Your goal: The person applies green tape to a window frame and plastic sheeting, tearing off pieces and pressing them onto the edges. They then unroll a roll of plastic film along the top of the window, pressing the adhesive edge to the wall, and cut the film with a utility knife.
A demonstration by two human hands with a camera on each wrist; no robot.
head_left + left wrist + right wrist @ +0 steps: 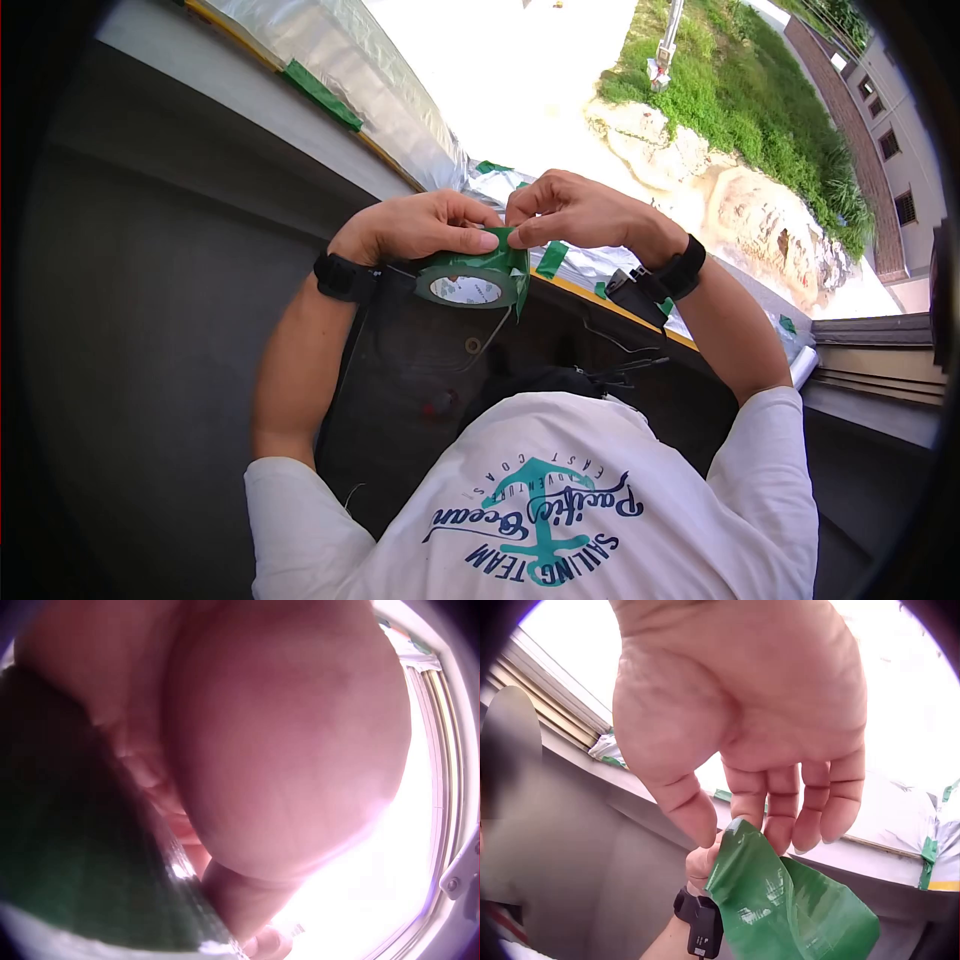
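At the left of the head view, the left hand (420, 228) holds a roll of green tape (472, 280) in front of the person's chest. Its fingers curl over the top of the roll, and the thumb lies along the outer green side, pressed on it. The roll is tilted, so its white inner core faces the camera. A black wrist strap (340, 277) sits on the left wrist. In the left wrist view the palm (285, 742) fills almost all the frame, and the dark green side of the roll (75, 847) is pressed against it at the lower left; how the fingers lie cannot be told there.

Going to the right, the right hand (578, 213) is just beside the left one, and they almost touch. Its thumb and index finger pinch the loose end of the tape (512, 240) at the top edge of the roll; the other fingers are bent and close together. The right wrist view shows this well: the thumb (686, 802) and index finger (748, 802) close on the tip of a shiny green strip (787, 907), which hangs below the hand.

Behind the hands, a window ledge (250, 110) is covered with clear plastic sheet (350, 60) fixed by short pieces of green tape (320, 94). At the far right, grass (750, 90) and a building (900, 150) are seen below.
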